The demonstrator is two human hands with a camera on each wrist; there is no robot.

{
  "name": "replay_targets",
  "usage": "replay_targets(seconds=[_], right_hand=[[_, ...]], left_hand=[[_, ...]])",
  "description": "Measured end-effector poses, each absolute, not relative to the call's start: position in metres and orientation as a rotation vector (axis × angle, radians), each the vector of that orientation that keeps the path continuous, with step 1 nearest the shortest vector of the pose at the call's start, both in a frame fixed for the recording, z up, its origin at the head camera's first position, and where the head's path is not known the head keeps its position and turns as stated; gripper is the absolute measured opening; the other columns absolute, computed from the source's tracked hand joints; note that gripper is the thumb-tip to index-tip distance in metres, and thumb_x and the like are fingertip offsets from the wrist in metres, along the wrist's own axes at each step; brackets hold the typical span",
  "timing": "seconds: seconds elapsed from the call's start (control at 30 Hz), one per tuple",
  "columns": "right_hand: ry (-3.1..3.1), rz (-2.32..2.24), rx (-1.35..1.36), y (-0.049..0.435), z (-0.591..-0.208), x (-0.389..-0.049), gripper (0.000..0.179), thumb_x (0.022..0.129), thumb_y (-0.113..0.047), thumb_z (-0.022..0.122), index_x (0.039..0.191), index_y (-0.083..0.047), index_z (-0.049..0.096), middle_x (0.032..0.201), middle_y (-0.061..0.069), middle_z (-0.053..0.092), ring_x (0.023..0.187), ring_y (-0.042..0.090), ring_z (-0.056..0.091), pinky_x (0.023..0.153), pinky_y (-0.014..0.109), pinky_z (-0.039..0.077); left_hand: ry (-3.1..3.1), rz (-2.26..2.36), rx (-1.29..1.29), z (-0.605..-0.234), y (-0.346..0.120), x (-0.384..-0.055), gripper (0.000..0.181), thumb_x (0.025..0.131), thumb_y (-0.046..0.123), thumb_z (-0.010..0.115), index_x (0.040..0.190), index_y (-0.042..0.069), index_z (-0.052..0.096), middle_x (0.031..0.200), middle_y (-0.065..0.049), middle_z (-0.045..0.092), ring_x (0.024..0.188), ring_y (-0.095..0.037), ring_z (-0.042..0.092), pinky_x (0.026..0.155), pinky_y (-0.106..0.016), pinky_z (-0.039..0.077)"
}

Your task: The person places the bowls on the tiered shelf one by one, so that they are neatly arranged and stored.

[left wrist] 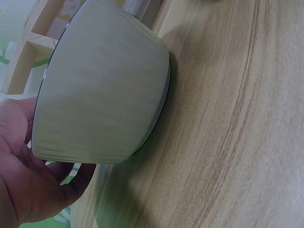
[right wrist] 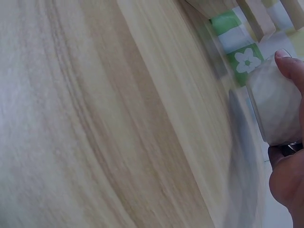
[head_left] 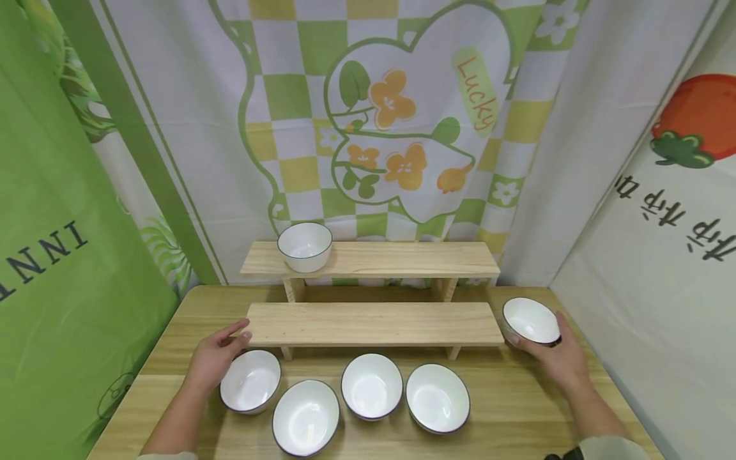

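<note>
Our step seems to be placing a bowl (head_left: 531,319), gripped between our right hand's (head_left: 565,363) fingers; the lower shelf (head_left: 374,324) adjoins our left hand's (head_left: 213,359) loosely extended ones. Next calls for level support.

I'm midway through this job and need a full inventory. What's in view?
Table: one, light brown, beneath the shelves
Upper shelf: one, pale wood, at the back
Lower shelf: one, pale wood, before the upper one
Shelf bowl: one, white with dark rim, upper shelf's left part
Front bowls: four, white with dark rims, before the lower shelf
Held bowl: one, white, in the right hand
Back curtain: one, white, green and yellow, behind the shelves
Left curtain: one, mostly green, left side
Right curtain: one, white with red fruit print, right side
Sleeves: two, pale, bottom edge
Left hand: one, bare, at the lower shelf's left end
Right hand: one, bare, gripping the held bowl
</note>
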State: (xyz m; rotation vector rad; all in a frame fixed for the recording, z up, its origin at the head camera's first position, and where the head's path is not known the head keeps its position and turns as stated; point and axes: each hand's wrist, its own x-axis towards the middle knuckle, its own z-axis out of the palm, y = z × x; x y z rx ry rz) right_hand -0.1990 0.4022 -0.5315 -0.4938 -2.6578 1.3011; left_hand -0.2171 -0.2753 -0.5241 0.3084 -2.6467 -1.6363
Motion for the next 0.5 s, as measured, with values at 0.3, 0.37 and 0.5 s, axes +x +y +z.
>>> replay_targets(seconds=[0.3, 0.37, 0.5], right_hand=[[-2.649, 1.285, -0.486, 0.3999, -0.5273, -0.1959, 0.131, 0.080, -0.050, 0.089, 0.167, -0.014, -0.001, 0.167, 0.033, 0.011, 0.149, 0.058, 0.016, 0.116, 0.072, 0.020], [-2.636, 1.296, -0.482, 0.4003, -0.5267, -0.1952, 0.130, 0.080, -0.049, 0.089, 0.167, -0.014, -0.001, 0.168, 0.030, 0.009, 0.150, 0.057, 0.015, 0.117, 0.071, 0.018], [-2.605, 1.313, -0.458, 0.4014, -0.5240, -0.1929, 0.128, 0.081, -0.046, 0.089, 0.167, -0.012, 0.000, 0.170, 0.027, 0.007, 0.152, 0.054, 0.012, 0.119, 0.068, 0.016]], left_hand=[[-2.636, -1.646, 0.308, -0.5222, -0.2747, -0.2162, 0.055, 0.100, 0.041, 0.071, 0.145, 0.010, 0.061, 0.113, -0.013, 0.076, 0.097, -0.009, 0.070, 0.086, -0.024, 0.056], [-2.637, -1.639, 0.306, -0.5220, -0.2743, -0.2159, 0.055, 0.100, 0.041, 0.071, 0.145, 0.010, 0.061, 0.112, -0.012, 0.077, 0.096, -0.007, 0.069, 0.084, -0.021, 0.055], [-2.640, -1.635, 0.299, -0.5206, -0.2729, -0.2153, 0.056, 0.100, 0.042, 0.070, 0.146, 0.010, 0.061, 0.111, -0.011, 0.077, 0.096, -0.007, 0.069, 0.082, -0.018, 0.053]])
